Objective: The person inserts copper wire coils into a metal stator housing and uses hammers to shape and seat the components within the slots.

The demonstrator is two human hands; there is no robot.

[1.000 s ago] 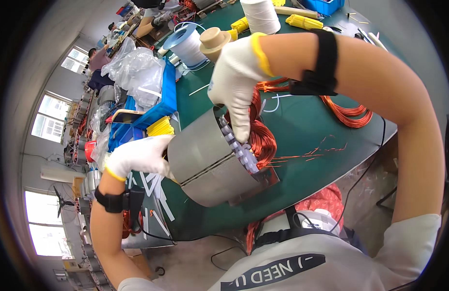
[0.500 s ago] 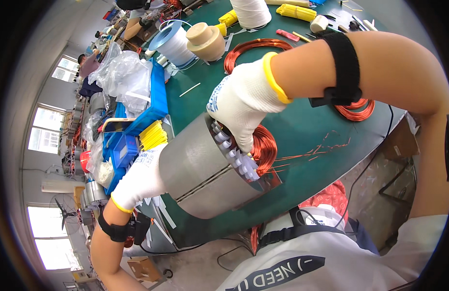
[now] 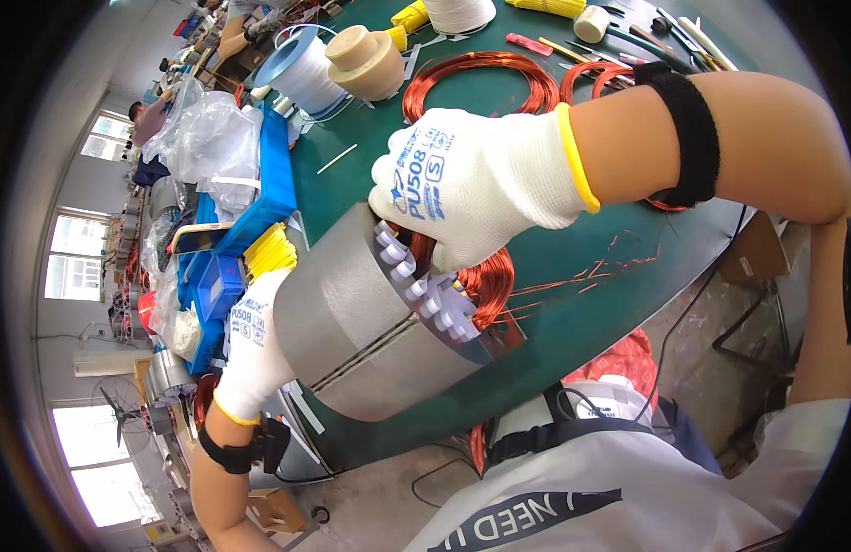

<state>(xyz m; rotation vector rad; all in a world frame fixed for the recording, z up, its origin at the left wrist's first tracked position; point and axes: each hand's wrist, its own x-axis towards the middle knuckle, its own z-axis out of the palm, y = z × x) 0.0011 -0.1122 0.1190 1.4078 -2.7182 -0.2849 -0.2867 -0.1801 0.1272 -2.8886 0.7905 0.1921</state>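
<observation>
A grey cylindrical motor stator core [image 3: 352, 313] lies on its side, tilted, above the green table, a dark seam along its wall. White slot liners [image 3: 435, 299] stick out around its right end, and a coil of copper wire [image 3: 488, 281] hangs out there. My left hand [image 3: 260, 336], in a white glove, holds the core's left end, its fingertips hidden behind it. Over the upper rim of the right end, my gloved right hand [image 3: 467, 184] is closed, knuckles up and thumb by the liners. Copper wire shows beneath its palm; the inside of the bore is hidden.
Copper wire rings [image 3: 481, 78], a white spool [image 3: 301, 74] and a beige stepped block [image 3: 366, 63] sit at the back. Blue bins [image 3: 274, 184] with plastic bags and yellow sticks [image 3: 271, 250] stand left. Hand tools [image 3: 688, 41] lie far right; loose wire ends [image 3: 582, 274] trail rightward.
My right hand has turned and curled over the core's upper rim, its back now facing up. The core and both hands have shifted slightly left in the picture.
</observation>
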